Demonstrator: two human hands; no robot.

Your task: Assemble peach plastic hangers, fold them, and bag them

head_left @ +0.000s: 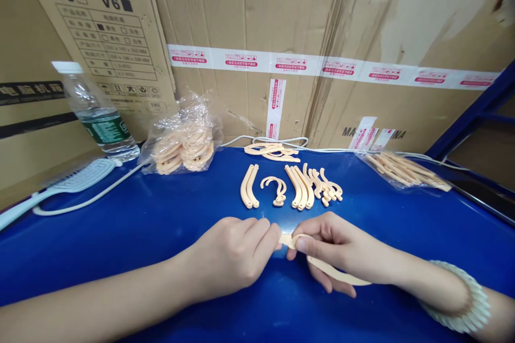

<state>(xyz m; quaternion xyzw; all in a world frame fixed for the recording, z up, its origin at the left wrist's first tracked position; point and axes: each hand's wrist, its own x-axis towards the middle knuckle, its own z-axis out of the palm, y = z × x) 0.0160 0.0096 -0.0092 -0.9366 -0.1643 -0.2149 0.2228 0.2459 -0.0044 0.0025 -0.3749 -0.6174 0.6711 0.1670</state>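
Observation:
My left hand (pixel 243 252) is closed in a fist-like grip on one end of a pale wooden piece (pixel 286 239). The thumb and fingers of my right hand (pixel 330 249) pinch the same piece close to its other side. A longer curved wooden strip (pixel 338 274) runs under my right palm toward the wrist; whether it joins the pinched piece is hidden. Just beyond my hands lie a pair of curved wooden strips (pixel 250 186) with holes at their ends, a small hooked wooden piece (pixel 274 185), several more strips (pixel 300 187) and a cluster of small curved pieces (pixel 325 186).
Behind them lie loose wooden pieces (pixel 272 151) and a white cable (pixel 273 139). A plastic bag of wooden parts (pixel 183 144), a water bottle (pixel 100 118) and a hairbrush (pixel 82 177) are at left. Another bag of sticks (pixel 406 170) lies right. Cardboard (pixel 225 16) backs the blue table (pixel 181 305).

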